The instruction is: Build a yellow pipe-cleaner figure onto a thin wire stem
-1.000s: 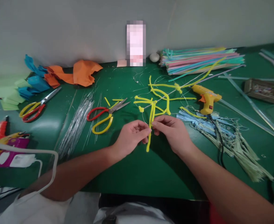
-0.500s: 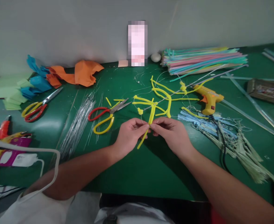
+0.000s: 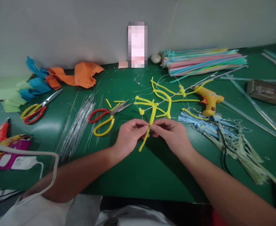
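Observation:
Between my two hands is a yellow pipe cleaner (image 3: pixel 152 113), doubled in its upper part, with one end slanting down to the left below the fingers. My left hand (image 3: pixel 133 135) pinches it from the left, and my right hand (image 3: pixel 169 133) pinches it from the right at the same spot. It joins a larger figure of bent yellow pipe cleaners and thin wire (image 3: pixel 168 100) lying just beyond my fingers. Red-and-yellow-handled scissors (image 3: pixel 105 119) lie partly open to the left of my left hand. Short yellow offcuts (image 3: pixel 108 103) rest near their blades.
Left lie silver wires (image 3: pixel 79 122), a second pair of scissors (image 3: pixel 40 108), coloured paper (image 3: pixel 86 73) and a white cable (image 3: pixel 34 150). Right are a yellow glue gun (image 3: pixel 209 99), blue and green tassels (image 3: pixel 232 141), glue sticks (image 3: pixel 257 106) and a small box (image 3: pixel 267 91). Pipe cleaners (image 3: pixel 204 61) stand piled behind.
The lower end of the pipe cleaner has swung from nearly straight down to a slant toward the left. My hands have come closer together at the pinch.

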Action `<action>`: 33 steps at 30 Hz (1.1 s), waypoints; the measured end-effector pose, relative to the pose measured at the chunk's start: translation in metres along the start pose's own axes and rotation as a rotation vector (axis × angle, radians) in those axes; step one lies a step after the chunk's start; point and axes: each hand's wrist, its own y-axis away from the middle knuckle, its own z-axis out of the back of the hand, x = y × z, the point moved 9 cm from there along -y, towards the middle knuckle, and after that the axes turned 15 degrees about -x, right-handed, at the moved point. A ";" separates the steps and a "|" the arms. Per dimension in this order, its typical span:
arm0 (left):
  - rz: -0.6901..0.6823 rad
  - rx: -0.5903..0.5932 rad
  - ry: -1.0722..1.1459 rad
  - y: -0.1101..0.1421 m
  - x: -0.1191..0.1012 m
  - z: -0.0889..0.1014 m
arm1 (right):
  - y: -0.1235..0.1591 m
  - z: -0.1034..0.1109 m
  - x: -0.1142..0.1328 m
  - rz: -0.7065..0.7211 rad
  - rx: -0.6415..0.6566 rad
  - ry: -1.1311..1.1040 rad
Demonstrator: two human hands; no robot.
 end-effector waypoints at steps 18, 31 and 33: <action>-0.035 0.051 0.097 0.004 -0.001 -0.004 | 0.002 -0.007 -0.007 -0.051 0.080 -0.107; -0.158 0.110 -0.058 0.005 -0.007 -0.008 | 0.003 -0.005 -0.006 -0.098 0.076 -0.189; -0.165 0.107 -0.046 0.005 -0.006 -0.007 | 0.004 -0.006 -0.006 -0.096 0.089 -0.194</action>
